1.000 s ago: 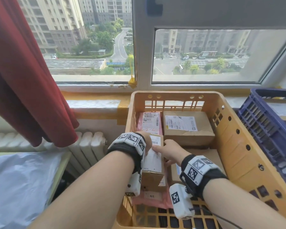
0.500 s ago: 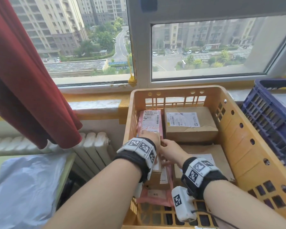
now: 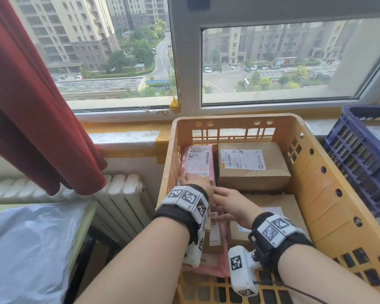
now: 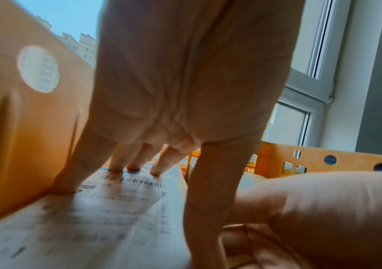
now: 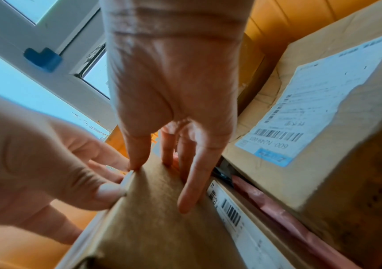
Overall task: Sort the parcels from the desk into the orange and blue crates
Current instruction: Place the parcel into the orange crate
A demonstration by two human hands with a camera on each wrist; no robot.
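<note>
Head camera high, facing down and forward into the orange crate, wrist cameras close under each palm, all sharing the crate's left side

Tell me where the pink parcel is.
In the head view, the pink parcel lies in the orange crate's far-left corner, beside a brown box on its right, with the left hand at its near end.

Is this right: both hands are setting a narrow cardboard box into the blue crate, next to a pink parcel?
Not quite. The crate is orange, not blue; the head view shows the blue crate off to the right. The rest holds: the left hand and right hand are on the narrow cardboard box, next to the pink parcel.
</note>
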